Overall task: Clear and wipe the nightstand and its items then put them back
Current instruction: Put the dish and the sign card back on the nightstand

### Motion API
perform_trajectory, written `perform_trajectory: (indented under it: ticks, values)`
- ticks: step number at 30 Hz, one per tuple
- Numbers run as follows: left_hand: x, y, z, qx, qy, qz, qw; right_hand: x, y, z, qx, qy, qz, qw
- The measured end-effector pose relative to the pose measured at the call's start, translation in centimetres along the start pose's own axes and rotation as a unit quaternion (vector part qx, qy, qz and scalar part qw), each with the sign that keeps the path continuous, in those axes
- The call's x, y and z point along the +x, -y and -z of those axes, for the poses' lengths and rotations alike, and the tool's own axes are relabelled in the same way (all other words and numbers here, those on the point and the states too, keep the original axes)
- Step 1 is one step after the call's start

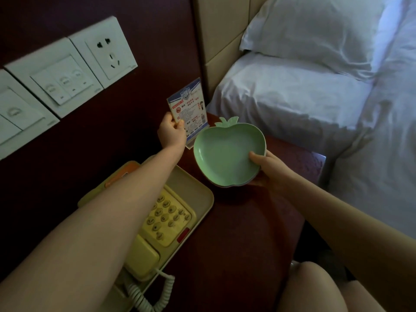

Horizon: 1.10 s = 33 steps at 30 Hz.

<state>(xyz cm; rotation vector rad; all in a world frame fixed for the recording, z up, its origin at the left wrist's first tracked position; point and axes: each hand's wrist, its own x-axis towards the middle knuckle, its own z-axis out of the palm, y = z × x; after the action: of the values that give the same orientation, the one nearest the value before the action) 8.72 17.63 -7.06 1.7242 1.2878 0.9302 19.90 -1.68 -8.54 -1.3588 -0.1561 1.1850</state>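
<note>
Probably a hotel bedroom: white-sheeted bed [292, 102], bedside telephone [166, 221], wall switch panel [60, 79], printed notice card [189, 106].

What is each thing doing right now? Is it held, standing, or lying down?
Sign: upright, gripped by left hand.
Green dish: held up, tilted, by right hand.
Phone: lying on nightstand, handset on.
Pillow: on bed.

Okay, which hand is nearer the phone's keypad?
Left. The left hand holds the sign card at the back, its forearm passing right over the keypad. The right hand holds the green apple dish, off to the keypad's right.
</note>
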Motion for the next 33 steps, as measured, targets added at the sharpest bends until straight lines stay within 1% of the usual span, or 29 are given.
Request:
perform_trajectory:
  ticks: [2,3,4,6,7,8,9,11,12,13,14,17,20,24,27,31,33]
  values:
    - [-0.6,-0.2,-0.2,0.001,0.009,0.022,1.0,0.0,0.1,-0.3,0.001,0.004,-0.003,1.0]
    - [-1.3,-0.4,-0.2,-0.02,-0.006,0.035,0.999,-0.1,0.1,-0.4,0.005,0.006,-0.005,1.0]
    - [-2.1,-0.6,0.0,-0.053,-0.043,0.039,0.997,-0.2,0.1,-0.5,0.009,0.008,-0.005,1.0]
    - [-3.9,-0.9,0.4,-0.118,-0.135,0.021,0.984,-0.3,0.1,-0.7,0.012,0.009,-0.005,1.0]
    - [-4.8,-1.0,0.6,-0.141,-0.146,0.02,0.979,-0.4,0.1,-0.6,0.015,0.013,-0.004,1.0]
    - [-5.6,-1.0,0.8,-0.161,-0.124,0.027,0.979,-0.5,0.1,-0.7,0.02,0.017,-0.004,1.0]
    - [-6.3,-1.1,0.9,-0.18,-0.075,0.039,0.98,-0.7,0.1,-0.6,0.024,0.022,-0.004,0.999]
    - [-7.3,-1.2,1.0,-0.202,0.053,0.06,0.976,-0.9,0.1,-0.6,0.032,0.03,-0.001,0.999]
    - [-7.7,-1.3,1.1,-0.208,0.104,0.073,0.97,-1.1,0.0,-0.7,0.036,0.031,0.0,0.999]
    - [-8.1,-1.4,1.1,-0.216,0.131,0.09,0.963,-1.3,-0.1,-0.7,0.039,0.033,0.001,0.999]
    - [-8.3,-1.6,1.0,-0.225,0.138,0.109,0.958,-1.5,-0.2,-0.7,0.04,0.034,0.003,0.999]
    - [-8.6,-1.8,0.8,-0.24,0.122,0.179,0.946,-1.9,-0.3,-0.8,0.032,0.029,0.007,0.999]
    - [-8.8,-1.8,0.4,-0.222,0.086,0.209,0.948,-2.0,-0.1,-1.0,0.014,0.004,0.039,0.999]
    - [-8.5,-1.5,-0.1,-0.219,0.038,0.199,0.955,-1.5,0.1,-1.2,0.004,-0.039,0.095,0.995]
    - [-8.2,-1.3,-0.3,-0.209,0.022,0.184,0.96,-1.0,0.2,-1.5,-0.006,-0.03,0.111,0.993]
    - [-7.5,-0.7,-0.4,-0.189,0.032,0.182,0.965,-0.3,0.0,-1.5,-0.033,-0.022,0.121,0.992]
    - [-7.1,-0.4,-0.1,-0.142,0.04,0.164,0.975,0.2,-0.3,-1.3,-0.052,-0.032,0.116,0.991]
